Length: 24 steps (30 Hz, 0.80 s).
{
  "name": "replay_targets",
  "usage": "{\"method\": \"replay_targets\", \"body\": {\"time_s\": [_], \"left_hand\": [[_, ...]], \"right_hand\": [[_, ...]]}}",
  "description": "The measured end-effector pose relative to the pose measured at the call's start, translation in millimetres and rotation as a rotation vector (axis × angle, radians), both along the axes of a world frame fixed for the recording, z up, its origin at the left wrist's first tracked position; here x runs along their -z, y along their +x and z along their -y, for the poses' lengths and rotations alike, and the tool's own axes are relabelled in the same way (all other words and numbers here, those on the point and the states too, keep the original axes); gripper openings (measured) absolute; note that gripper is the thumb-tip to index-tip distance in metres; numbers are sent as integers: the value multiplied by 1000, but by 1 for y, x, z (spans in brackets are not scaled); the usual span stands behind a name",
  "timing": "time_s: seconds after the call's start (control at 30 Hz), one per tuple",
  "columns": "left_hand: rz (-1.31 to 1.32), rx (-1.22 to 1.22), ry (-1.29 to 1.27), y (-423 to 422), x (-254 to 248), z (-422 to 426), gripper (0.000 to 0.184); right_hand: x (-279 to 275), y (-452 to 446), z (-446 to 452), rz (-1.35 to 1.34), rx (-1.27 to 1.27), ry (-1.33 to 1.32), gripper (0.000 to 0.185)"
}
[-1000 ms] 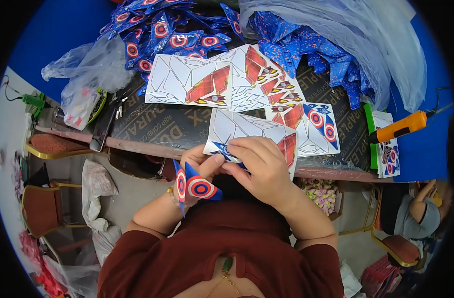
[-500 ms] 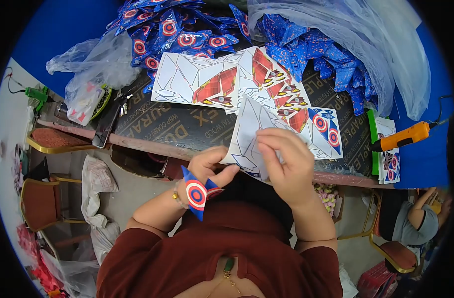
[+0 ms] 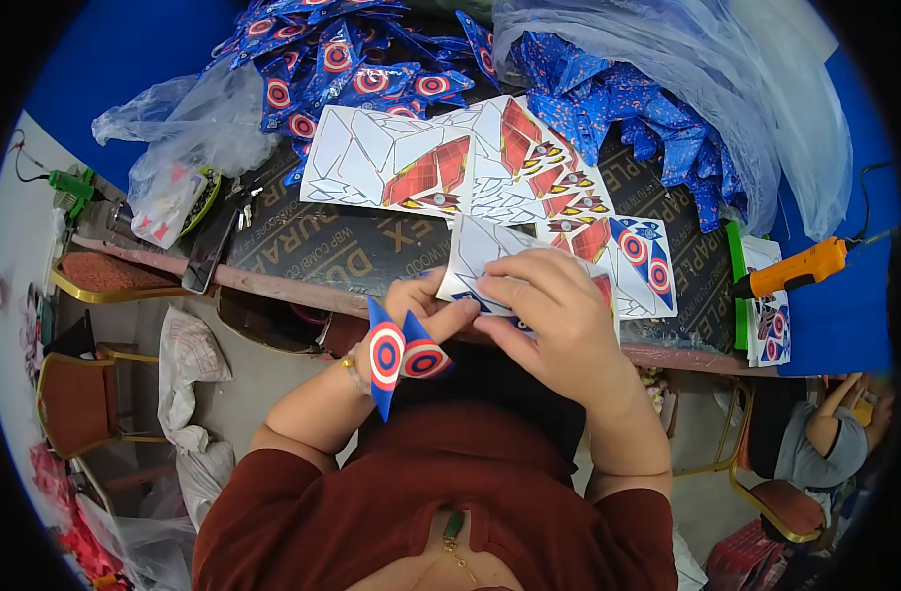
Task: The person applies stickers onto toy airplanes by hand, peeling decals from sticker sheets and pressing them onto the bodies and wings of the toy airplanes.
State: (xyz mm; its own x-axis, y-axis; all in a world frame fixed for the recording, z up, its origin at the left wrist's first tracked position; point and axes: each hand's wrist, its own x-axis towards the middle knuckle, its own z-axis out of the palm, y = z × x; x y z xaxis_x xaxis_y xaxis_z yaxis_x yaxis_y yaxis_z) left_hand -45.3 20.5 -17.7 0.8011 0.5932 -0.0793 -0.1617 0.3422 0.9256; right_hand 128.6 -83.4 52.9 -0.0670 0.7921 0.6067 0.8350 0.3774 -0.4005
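A half-second ago my white paper sheet with line-drawn, red and blue printing point(image 3: 482, 246) stood tilted up; now it lies lower, at the frame's centre. My left hand point(image 3: 423, 307) pinches its lower-left corner. My right hand point(image 3: 569, 320) has dropped, bringing its fingertips to the dark-blue printed corner point(image 3: 462, 295); whether they grip anything, I cannot tell. I judge that both hands are now working at that corner. The pointed blue folded piece with red-and-white target rings point(image 3: 386, 353) has turned beside my left wrist, its hold unclear.
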Motion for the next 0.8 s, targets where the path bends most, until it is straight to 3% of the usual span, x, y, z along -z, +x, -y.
{"method": "replay_targets", "body": {"time_s": [0.17, 0.23, 0.47, 0.8], "left_hand": [[68, -7, -76, -2, -7, -1, 25], [125, -23, 105, -3, 1, -5, 25], [56, -150, 168, 0, 2, 1, 14], [62, -200, 708, 0, 4, -3, 7]], "right_hand": [[25, 0, -2, -14, 19, 18, 33], [27, 0, -3, -7, 42, 38, 33], [28, -6, -4, 11, 65, 86, 28], [27, -9, 2, -65, 65, 139, 17]]}}
